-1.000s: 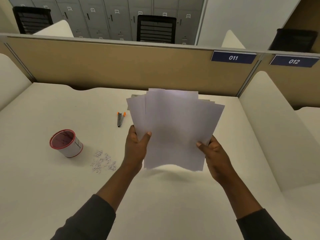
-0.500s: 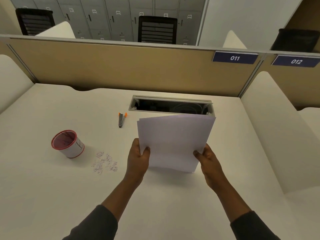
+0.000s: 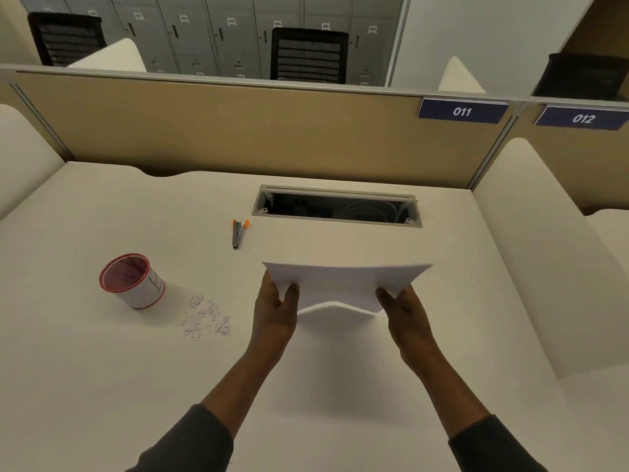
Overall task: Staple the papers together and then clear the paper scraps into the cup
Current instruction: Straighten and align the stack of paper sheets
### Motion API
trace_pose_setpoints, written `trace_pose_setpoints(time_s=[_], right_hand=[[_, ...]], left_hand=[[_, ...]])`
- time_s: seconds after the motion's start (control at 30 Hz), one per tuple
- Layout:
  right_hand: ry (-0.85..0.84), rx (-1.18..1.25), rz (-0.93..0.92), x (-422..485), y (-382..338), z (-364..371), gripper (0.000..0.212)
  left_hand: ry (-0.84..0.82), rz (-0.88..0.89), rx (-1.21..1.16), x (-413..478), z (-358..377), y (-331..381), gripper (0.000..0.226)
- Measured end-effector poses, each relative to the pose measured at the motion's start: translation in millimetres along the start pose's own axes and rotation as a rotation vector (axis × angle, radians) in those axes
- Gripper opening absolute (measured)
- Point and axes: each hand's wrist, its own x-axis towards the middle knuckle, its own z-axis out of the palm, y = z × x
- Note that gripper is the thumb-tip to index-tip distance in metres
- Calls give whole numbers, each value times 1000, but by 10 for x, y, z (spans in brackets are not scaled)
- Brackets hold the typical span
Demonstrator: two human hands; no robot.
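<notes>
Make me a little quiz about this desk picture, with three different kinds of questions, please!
1. True or false: the small grey stapler with orange tips is in someone's hand.
2. What lies closest to the red-rimmed white paper cup? A) the stack of white paper sheets B) the pile of tiny white paper scraps C) the open cable slot in the desk
3. Fill in: the left hand and right hand hold the sheets ___ the white desk.

Key: 1 false, it lies on the desk; 2 B; 3 above.
</notes>
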Motion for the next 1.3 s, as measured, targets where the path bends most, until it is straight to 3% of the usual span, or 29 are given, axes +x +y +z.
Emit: trace_pose_setpoints(time_s=[0.13, 0.53, 0.67, 0.83, 0.97, 1.03, 1.17, 1.23, 1.3], right_hand=[[3, -27, -72, -8, -54, 6, 36], [-22, -21, 0, -38, 202, 92, 37], [0, -57, -32, -1, 217, 67, 36], [-5, -90, -65, 23, 231, 41, 36], [3, -91, -73, 31, 239, 37, 37], [8, -99, -76, 34, 253, 25, 39], [6, -100, -88, 56, 252, 2, 39], [0, -99, -94, 74, 251, -14, 38], [-6, -101, -98, 94, 260, -30, 39]], left_hand=[[17, 72, 4, -6, -8, 53, 46], [-28, 51, 35, -114, 29, -129, 37], [79, 329, 151, -86, -44, 124, 36], [223, 734, 354, 92, -230, 601, 60], [222, 951, 507, 221, -299, 648, 42], [197, 962, 523, 243, -311, 613, 52], [230, 915, 429, 232, -278, 622, 39], [97, 664, 307, 312, -281, 573, 65], [-151, 335, 158, 442, -292, 466, 65]])
